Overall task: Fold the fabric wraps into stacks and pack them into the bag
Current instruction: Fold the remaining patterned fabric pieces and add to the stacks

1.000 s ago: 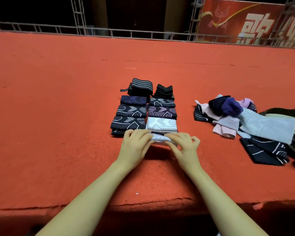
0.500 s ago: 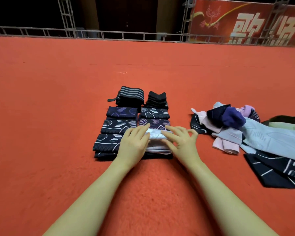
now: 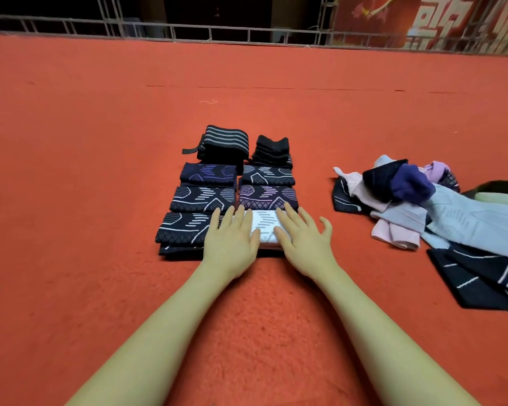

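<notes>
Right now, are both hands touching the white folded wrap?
Touching. The head view shows the left hand and the right hand lying flat, fingers straight, on the white folded wrap, covering its two ends with no gap.

Folded wraps [image 3: 235, 189]: eight stacks in two columns of four. Left column: one striped black stack [image 3: 225, 139] at 12 o'clock, then three dark patterned stacks. Right column: one plain black stack [image 3: 272, 152], two dark patterned stacks, one white stack [image 3: 266, 227]. Unfolded wraps: one loose pile [image 3: 428, 209] at 3 o'clock; count cannot be determined. Hands: two.
</notes>
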### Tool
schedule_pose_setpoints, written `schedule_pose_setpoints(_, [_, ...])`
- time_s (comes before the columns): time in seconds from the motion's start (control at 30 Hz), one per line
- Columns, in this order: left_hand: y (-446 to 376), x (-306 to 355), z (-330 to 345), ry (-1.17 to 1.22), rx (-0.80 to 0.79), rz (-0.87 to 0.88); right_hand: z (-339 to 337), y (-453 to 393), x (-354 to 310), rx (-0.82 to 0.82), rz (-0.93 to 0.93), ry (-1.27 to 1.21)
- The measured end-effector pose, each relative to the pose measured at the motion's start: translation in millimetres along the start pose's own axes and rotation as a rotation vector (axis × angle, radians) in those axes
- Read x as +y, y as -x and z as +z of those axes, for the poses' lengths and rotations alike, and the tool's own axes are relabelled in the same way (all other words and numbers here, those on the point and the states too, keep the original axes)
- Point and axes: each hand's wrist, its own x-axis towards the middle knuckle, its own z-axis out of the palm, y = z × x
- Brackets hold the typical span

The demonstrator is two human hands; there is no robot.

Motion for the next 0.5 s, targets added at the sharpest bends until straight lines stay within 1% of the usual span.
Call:
schedule_pose_setpoints(0.13, [2.1, 6.1, -1.5, -0.01, -0.016, -0.071, 0.1, -1.1, -3.6, -0.065, 0.027, -0.007])
schedule_pose_setpoints(0.23, [1.2, 7.1, -7.7, -0.005, -0.05, -0.074, 0.4, 0.2, -3.0, -0.05, 0.042, -0.101])
schedule_pose_setpoints(0.3, [-2.6, 10.4, -18.5, 0.038, -0.033, -0.063, -0.9, 0.9, 0.5, 0.025, 0.044, -0.202])
schedule_pose_setpoints(0.4, [-8.3, 20.4, -31.8, 0.082, 0.089, -0.012, -9.8, 2.1, 4.9, 0.189, 0.03, -0.349])
schedule_pose_setpoints(0.5, [-18.7, 41.4, -39.0, 0.15, 0.109, 0.087, -20.3, 2.0, 22.5, 0.257, 0.041, -0.439])
